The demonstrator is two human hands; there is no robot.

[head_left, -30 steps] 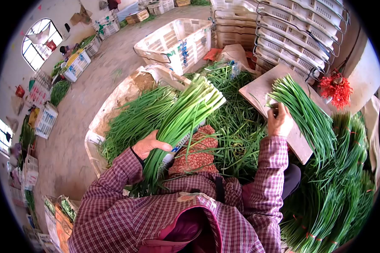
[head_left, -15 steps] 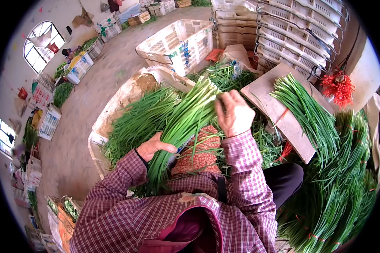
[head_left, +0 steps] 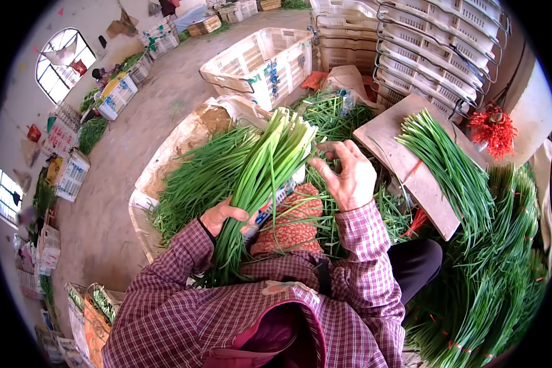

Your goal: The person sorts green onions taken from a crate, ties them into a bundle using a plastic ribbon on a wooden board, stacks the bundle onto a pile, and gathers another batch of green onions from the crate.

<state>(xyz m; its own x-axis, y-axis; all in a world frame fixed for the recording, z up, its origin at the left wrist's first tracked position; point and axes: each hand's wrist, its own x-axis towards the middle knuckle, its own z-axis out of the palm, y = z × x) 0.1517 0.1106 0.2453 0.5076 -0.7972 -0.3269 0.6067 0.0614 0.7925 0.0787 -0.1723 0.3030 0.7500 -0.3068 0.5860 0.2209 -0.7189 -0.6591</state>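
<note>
My left hand (head_left: 224, 216) is wrapped round a thick bunch of green stalks (head_left: 264, 165), whose pale ends point up and away from me. Just right of those pale ends is my right hand (head_left: 348, 175), its fingers bent and apart with nothing visible between them. Behind the held bunch, more long green leaves (head_left: 208, 162) lie in a lined crate (head_left: 142, 214). Another bunch (head_left: 444, 162) rests on a slanted board (head_left: 405, 147) to the right. A red patterned cloth (head_left: 291, 224) covers my lap.
Tied green bundles (head_left: 484, 294) are heaped at the right. Beyond the board rise stacked white crates (head_left: 438, 52), with red ties (head_left: 492, 132) hanging beside them. An open white crate (head_left: 257, 64) stands ahead. Along the left wall are more crates (head_left: 118, 97) and a partly visible person.
My right hand has left the bunch on the board and come over beside the pale ends of the held bunch. Red strands now show under the board's near edge.
</note>
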